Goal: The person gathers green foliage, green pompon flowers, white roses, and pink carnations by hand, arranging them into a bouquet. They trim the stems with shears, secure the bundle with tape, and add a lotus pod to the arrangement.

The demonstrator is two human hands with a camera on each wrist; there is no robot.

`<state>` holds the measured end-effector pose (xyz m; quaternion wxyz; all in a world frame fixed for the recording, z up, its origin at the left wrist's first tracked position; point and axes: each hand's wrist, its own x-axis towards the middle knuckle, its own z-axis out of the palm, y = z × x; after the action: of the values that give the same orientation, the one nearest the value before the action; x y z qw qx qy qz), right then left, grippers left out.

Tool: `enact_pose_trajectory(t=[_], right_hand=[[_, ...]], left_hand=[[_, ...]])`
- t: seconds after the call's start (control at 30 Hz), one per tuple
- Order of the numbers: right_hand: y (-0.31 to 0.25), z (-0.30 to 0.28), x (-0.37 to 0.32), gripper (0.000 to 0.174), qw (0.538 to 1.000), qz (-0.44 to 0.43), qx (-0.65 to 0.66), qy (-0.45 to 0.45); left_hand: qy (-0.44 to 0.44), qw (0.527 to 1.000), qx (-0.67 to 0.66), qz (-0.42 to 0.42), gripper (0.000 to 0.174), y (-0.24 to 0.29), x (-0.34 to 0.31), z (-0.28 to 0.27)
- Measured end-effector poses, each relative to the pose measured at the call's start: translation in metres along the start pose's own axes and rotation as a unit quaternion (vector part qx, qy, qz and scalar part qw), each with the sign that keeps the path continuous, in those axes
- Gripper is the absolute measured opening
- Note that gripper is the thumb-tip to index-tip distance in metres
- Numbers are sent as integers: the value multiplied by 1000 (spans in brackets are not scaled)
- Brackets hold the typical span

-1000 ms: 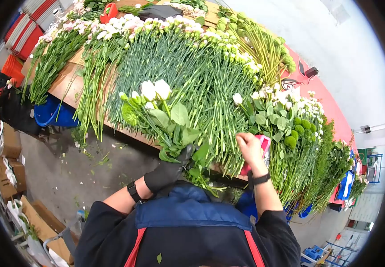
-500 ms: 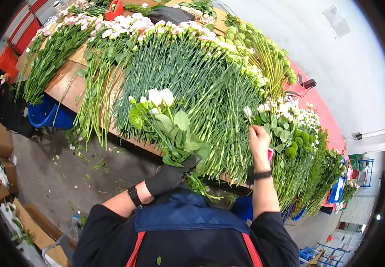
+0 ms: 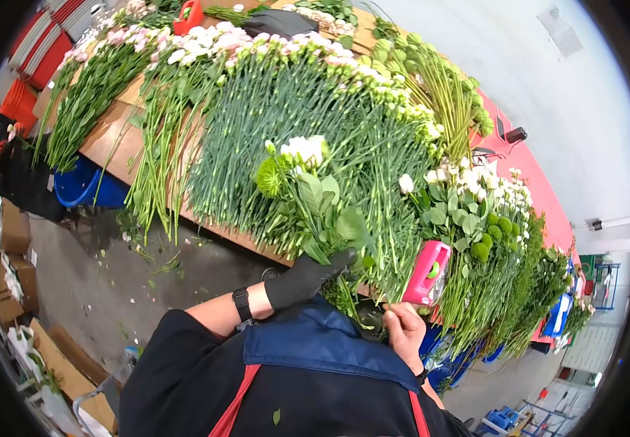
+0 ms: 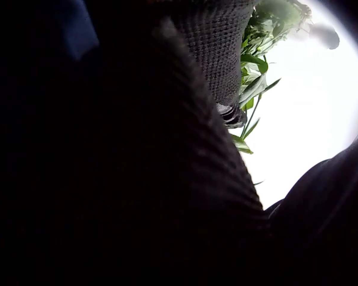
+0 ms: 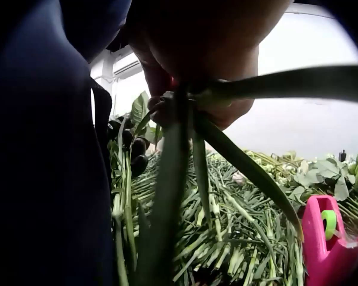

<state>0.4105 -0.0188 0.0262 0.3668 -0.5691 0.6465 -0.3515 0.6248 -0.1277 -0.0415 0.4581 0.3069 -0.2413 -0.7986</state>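
My left hand (image 3: 308, 280), in a dark knit glove, grips a bouquet (image 3: 322, 197) by its stems in front of my chest. White flowers (image 3: 304, 149), a round green bloom (image 3: 268, 178) and broad leaves stand up from that fist. Just right of the bouquet's lower stems is my bare right hand (image 3: 404, 329). In the right wrist view its fingers (image 5: 224, 113) pinch a green stem with long narrow leaves (image 5: 250, 167); the flower end of it is hidden. The left wrist view is mostly dark, showing glove knit (image 4: 221, 53) and some leaves (image 4: 253, 89).
A pink tape dispenser (image 3: 430, 271) with green tape lies right of the bouquet. Long rows of carnations (image 3: 278, 116) cover the table. White flowers and greenery (image 3: 468, 211) lie at right, with blue buckets (image 3: 446, 364) below. Another person in dark clothes (image 3: 27, 175) is at far left.
My right hand first reached up to the stems near a white bloom, then came down and back toward my body. The left hand and bouquet shifted right, and the pink dispenser came fully into sight.
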Motion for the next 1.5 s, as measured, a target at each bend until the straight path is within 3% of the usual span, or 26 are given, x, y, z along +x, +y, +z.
enact_pose_trajectory(t=[0.1, 0.17, 0.2, 0.23, 0.33, 0.47, 0.53, 0.57, 0.63, 0.67, 0.7, 0.8, 0.83, 0.9, 0.93, 1.0, 1.07, 1.1, 1.17, 1.2, 1.27, 1.3, 1.37, 1.43, 1.47, 1.5], right_hand=[[12, 2, 11, 12, 995, -92, -36, -16], [35, 4, 17, 14, 989, -118, -80, -48], [42, 2, 21, 14, 982, -123, -120, -73], [51, 1, 23, 14, 982, -120, -120, -80], [60, -10, 38, 14, 983, -125, -77, -106], [58, -63, 103, 17, 935, -116, -133, -309], [68, -101, 171, 18, 943, -138, -214, -213], [46, -123, 211, 19, 951, -106, -268, -114], [52, -157, 295, 22, 973, -54, -221, 34], [67, -175, 344, 24, 984, -18, -174, 37], [90, -187, 390, 24, 993, 17, -107, 41], [126, -190, 476, 25, 986, 119, -77, 84], [133, -187, 493, 25, 977, 158, -116, 87], [129, -173, 506, 28, 958, 235, -139, 90], [144, -166, 516, 29, 949, 207, -205, 118], [173, -154, 530, 32, 915, 148, -331, 173], [180, -161, 537, 35, 936, 163, -242, 198], [226, -172, 564, 27, 945, 118, -215, 215], [218, -185, 563, 15, 956, 106, 34, 272], [158, -195, 532, 14, 910, 136, 252, 300], [163, -231, 516, 15, 903, 71, 379, 191], [144, -236, 492, 16, 905, 52, 390, 160], [101, -234, 428, 19, 917, 33, 362, 165], [67, -212, 355, 19, 944, -18, 227, 237], [47, -201, 311, 18, 967, -14, 143, 212], [40, -181, 271, 14, 969, -21, 150, 197]], left_hand=[[-21, 1000, -20, -3, 29, -13, 12, 3], [-55, 982, 165, 76, 30, -11, 9, 9], [-112, 921, 362, 84, 42, -7, 9, 1], [-165, 819, 536, 116, 56, -4, 10, -7], [-187, 846, 487, 109, 57, 2, 18, 6], [-190, 836, 510, 72, 57, 9, 24, 16], [-175, 810, 556, 57, 58, 1, 27, 8], [-165, 830, 532, 23, 58, 5, 27, 13], [-154, 795, 587, 1, 57, 11, 34, 22], [-147, 776, 613, -11, 57, 12, 35, 25], [-162, 693, 702, 26, 63, 14, 33, 23], [-112, 703, 701, 42, 72, 14, 36, 26], [-51, 714, 698, 2, 52, 14, 34, 31], [-45, 689, 722, 45, 53, 13, 32, 29], [-42, 676, 732, 65, 54, 13, 30, 26], [-47, 709, 704, 6, 56, 7, 29, 8], [-43, 717, 695, -9, 66, 4, 23, 1], [-36, 711, 703, 6, 76, 6, 20, 5], [-30, 709, 705, 14, 85, 9, 18, 7], [-30, 714, 699, 6, 84, 10, 19, 7], [-38, 760, 649, -24, 82, -2, 16, -13], [-45, 796, 602, -44, 80, -19, 18, -42], [-87, 795, 600, -26, 77, -17, 17, -44], [-129, 745, 653, 32, 75, 10, 22, -10], [-138, 733, 664, 51, 74, 16, 23, -1], [-122, 753, 645, 53, 73, 14, 20, -2]])
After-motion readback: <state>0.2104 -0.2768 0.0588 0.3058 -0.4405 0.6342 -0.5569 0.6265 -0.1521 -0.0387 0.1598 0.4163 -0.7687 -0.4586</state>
